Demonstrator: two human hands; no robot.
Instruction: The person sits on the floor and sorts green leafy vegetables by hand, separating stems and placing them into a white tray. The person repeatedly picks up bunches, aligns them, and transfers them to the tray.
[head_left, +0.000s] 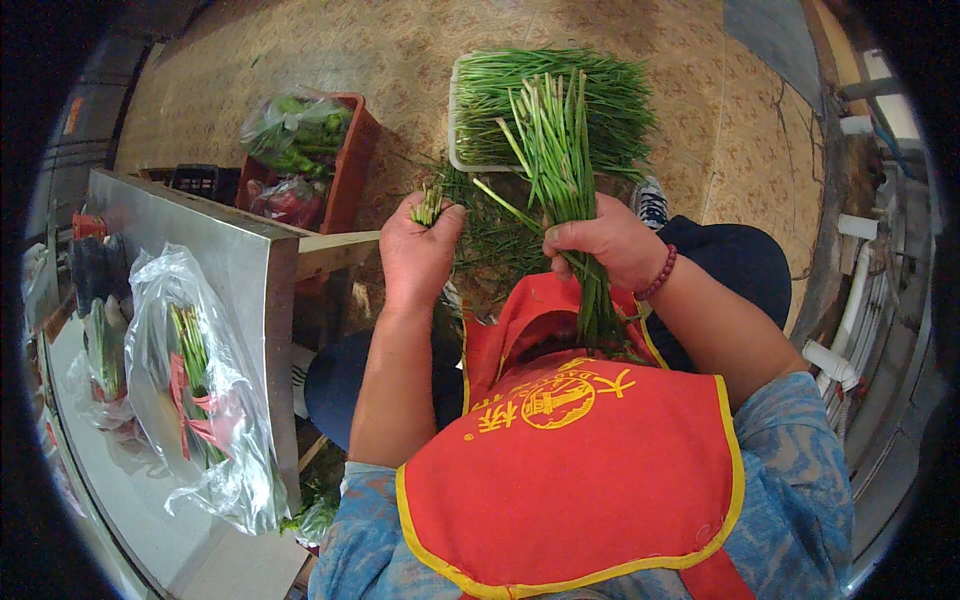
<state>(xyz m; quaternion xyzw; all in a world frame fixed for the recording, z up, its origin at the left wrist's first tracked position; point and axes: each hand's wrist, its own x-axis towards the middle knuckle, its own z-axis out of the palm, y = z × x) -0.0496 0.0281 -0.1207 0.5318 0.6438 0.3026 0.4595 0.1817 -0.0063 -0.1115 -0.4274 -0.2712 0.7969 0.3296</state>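
Observation:
A thick bunch of long green stalks (559, 150), like garlic scapes or chives, is gripped by my right hand (600, 238), its pale cut ends pointing up and away. The lower part hangs down over the red apron (570, 480). One yellowish stalk pokes out to the left of the bunch. My left hand (421, 251) is closed around a small clump of short stalk pieces (429, 206), apart from the bunch. Beyond both hands, a white plastic crate (453, 127) is heaped with more of the same greens (600, 97).
Loose green trimmings (495, 232) litter the floor below my hands. A reddish-brown crate (358, 161) with bagged green vegetables stands front left. At left, a metal-edged table (217, 232) bears a plastic bag (240, 360) of tied stalks. Pipes (855, 292) run along the right.

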